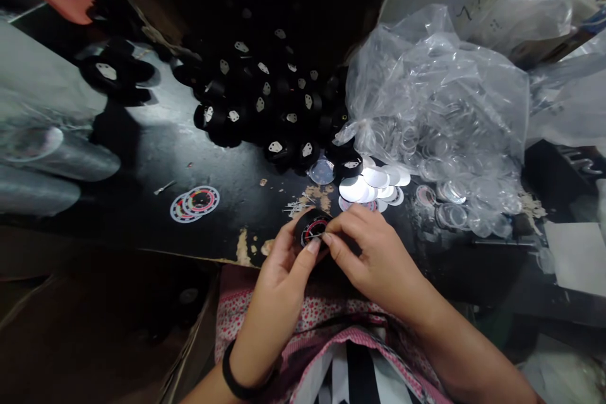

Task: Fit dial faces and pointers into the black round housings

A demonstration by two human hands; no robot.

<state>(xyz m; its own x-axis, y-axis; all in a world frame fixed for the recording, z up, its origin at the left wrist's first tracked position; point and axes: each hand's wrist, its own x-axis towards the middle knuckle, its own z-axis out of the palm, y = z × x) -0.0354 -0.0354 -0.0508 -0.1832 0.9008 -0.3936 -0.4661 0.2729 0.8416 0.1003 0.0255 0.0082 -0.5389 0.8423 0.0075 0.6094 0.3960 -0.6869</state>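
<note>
My left hand [280, 278] grips a small round black gauge housing [311, 227] with a printed dial face, held just above the front edge of the black worktable [156, 151]. The thumb rests on its lower rim. My right hand [367, 246] is closed in a pinch at the dial's right side, fingertips touching the face. What the pinch holds is too small to make out.
A heap of black housings [265, 101] lies at the table's back. Two printed dial faces [195, 202] lie at the left. Round clear discs [374, 184] and a clear plastic bag of rings [440, 120] sit at the right. Rolled plastic [42, 158] lies far left.
</note>
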